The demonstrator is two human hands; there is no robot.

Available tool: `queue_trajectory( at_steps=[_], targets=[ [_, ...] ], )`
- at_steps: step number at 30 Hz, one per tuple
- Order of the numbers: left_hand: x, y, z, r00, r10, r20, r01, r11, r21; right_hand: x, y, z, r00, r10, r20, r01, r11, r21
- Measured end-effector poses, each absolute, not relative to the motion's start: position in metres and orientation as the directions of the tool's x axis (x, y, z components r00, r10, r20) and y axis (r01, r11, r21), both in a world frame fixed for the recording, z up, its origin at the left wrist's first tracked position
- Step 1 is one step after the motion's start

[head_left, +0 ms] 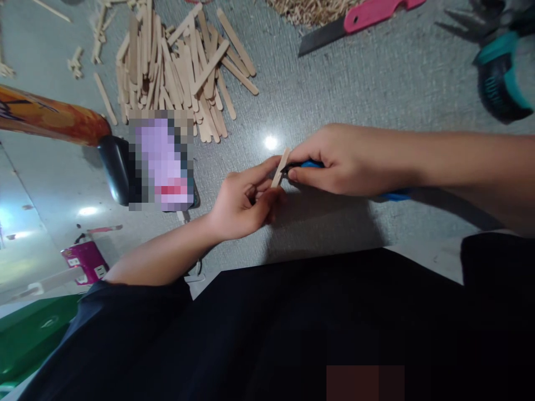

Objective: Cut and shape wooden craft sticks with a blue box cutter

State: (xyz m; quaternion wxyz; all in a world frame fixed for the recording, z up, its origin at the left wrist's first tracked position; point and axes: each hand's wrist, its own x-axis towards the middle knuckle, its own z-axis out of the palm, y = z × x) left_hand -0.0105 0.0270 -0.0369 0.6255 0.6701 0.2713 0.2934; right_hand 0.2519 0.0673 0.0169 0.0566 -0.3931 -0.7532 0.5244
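Pale wooden stick [278, 171], head view: located between the two hands, over the grey table [259, 114]. Left hand [244, 206]: forearm rises from lower left, fingers curled and pointing right, index finger extended to the stick's upper part, thumb near its lower end. Grip narrow, closed on the stick. Right hand [345, 161]: forearm enters almost level from the right edge, thumb and finger pointing left, pinched around a blue-handled tool [311, 164] (most of the handle is hidden by the hand, so its full shape cannot be told). Dark tip of the tool meets the stick's side near mid-length.

Stick orientation: long axis steeply slanted, upper end leaning right and away from the body, lower end left and toward it; the tool crosses it from the right.

Surroundings: a pile of similar sticks [192, 67] beyond the left hand; a pink-handled blade [370, 16] beyond the right; teal-and-black pliers [497, 78] at upper right.
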Motion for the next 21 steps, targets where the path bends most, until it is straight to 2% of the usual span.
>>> queue_trajectory(
  at_steps=[4,10,16,21],
  targets=[
    [-0.012,0.027,-0.040,0.673,0.740,0.016,-0.051,0.026,0.998,0.254,0.072,0.012,-0.721,0.631,-0.285,0.423,0.076,-0.903],
    [-0.013,0.027,-0.040,0.655,0.756,0.001,-0.074,0.063,0.995,0.260,0.075,0.013,-0.756,0.552,-0.353,0.342,-0.126,-0.931],
    [-0.012,0.027,-0.040,0.648,0.761,-0.042,-0.070,0.113,0.991,0.266,0.078,0.012,-0.817,0.486,-0.312,0.267,-0.161,-0.950],
    [-0.009,0.027,-0.039,0.628,0.778,-0.012,-0.112,0.106,0.988,0.267,0.079,0.006,-0.830,0.482,-0.281,0.232,-0.160,-0.960]
  ],
)
